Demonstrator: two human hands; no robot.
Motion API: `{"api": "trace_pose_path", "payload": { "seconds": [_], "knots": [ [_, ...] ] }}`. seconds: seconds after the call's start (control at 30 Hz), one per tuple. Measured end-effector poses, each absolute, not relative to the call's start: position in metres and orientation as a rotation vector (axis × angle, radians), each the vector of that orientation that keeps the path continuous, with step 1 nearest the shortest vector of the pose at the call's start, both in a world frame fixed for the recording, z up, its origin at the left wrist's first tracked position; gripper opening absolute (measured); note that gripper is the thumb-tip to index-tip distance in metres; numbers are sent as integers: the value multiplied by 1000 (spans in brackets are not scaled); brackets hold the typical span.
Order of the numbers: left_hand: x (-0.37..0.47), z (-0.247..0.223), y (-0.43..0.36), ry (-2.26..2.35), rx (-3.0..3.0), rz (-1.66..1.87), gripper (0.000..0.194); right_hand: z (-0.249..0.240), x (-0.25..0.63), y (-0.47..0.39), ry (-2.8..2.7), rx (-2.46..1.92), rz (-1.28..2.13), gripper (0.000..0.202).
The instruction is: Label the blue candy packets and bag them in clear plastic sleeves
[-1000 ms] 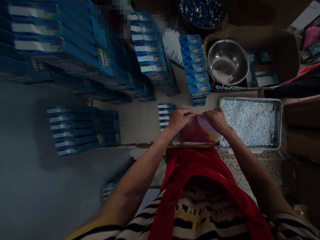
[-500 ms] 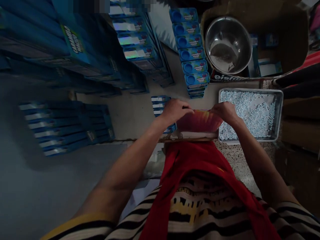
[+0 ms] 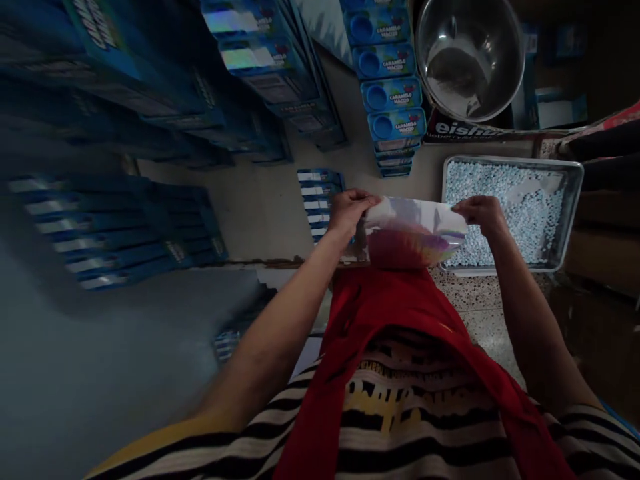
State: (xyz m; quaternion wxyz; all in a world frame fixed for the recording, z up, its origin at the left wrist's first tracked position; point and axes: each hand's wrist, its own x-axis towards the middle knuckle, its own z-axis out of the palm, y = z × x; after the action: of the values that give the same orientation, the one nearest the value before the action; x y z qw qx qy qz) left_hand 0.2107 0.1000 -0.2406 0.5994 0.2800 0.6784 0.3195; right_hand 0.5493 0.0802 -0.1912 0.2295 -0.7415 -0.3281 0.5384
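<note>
Stretched between my two hands is a sheet of shiny, iridescent film (image 3: 415, 230), silvery white along its upper part and red to orange lower down. Whether it is a single sheet or a bag I cannot tell. My left hand (image 3: 349, 212) pinches its left upper corner, and my right hand (image 3: 483, 212) pinches the right one. Just left of my left hand lies a short row of small blue boxes (image 3: 316, 200), partly hidden by that hand. A metal tray (image 3: 570, 220) holding many small pale blue and white pellets (image 3: 520, 230) lies behind my right hand.
A row of blue packs marked "Caramelo Macizo" (image 3: 393, 97) stands beyond my hands. A steel bowl (image 3: 470, 67) rests at the cardboard box, back right. Tall stacks of blue boxes (image 3: 165, 87) fill the left, with more boxes (image 3: 130, 227) below them.
The film has tilted and opened out, so its silvery upper part now shows. My right hand has moved right, widening the gap between my hands. The whole view has shifted slightly.
</note>
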Motion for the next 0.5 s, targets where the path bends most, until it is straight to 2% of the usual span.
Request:
{"api": "trace_pose_path", "payload": {
  "seconds": [0.1,0.2,0.33,0.43,0.5],
  "knots": [
    [221,-247,90,1475,580,747,24,-200,565,77,-917,-2043,1379,37],
    [236,-254,81,1435,560,744,23,-206,580,79,-1042,-2168,1259,46],
    [259,-262,71,1437,596,722,19,-204,561,79,-1337,-2379,811,44],
    [269,-263,70,1449,621,723,14,-200,509,74,-1776,-2197,614,40],
    [271,-262,72,1452,626,717,14,-197,470,70,-2016,-2010,647,39]
  ]
}}
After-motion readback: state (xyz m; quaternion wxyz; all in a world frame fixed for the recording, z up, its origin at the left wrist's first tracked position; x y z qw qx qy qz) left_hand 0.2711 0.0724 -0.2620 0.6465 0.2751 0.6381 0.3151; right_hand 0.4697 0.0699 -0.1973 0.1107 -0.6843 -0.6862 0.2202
